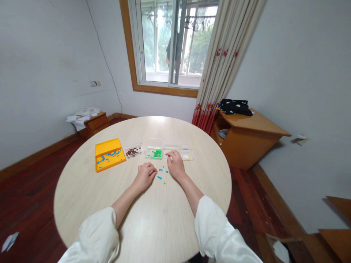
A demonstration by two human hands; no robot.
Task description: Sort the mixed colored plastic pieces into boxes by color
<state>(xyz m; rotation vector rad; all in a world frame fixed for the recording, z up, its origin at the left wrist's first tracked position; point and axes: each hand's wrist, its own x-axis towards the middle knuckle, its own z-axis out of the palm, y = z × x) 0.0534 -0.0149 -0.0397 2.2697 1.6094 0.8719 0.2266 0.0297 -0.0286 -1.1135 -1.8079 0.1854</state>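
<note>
My left hand (146,175) rests low over the table with its fingers curled together. Whatever its fingertips pinch is too small to make out. Just right of it lie several small blue pieces (159,178) and a few green pieces (164,183). My right hand (176,163) reaches over a clear plastic box at the right, partly covering it, its thumb and fingers bent in a pinch. What those fingers hold cannot be seen. Between the two hands, a little farther back, stands an open clear box of green pieces (157,153).
An open yellow case (96,167) with blue pieces lies at the left. Beside it is a clear box of brown pieces (134,151). Another clear box (187,158) at the right has pale yellow pieces. All stand on a round wooden table (164,226).
</note>
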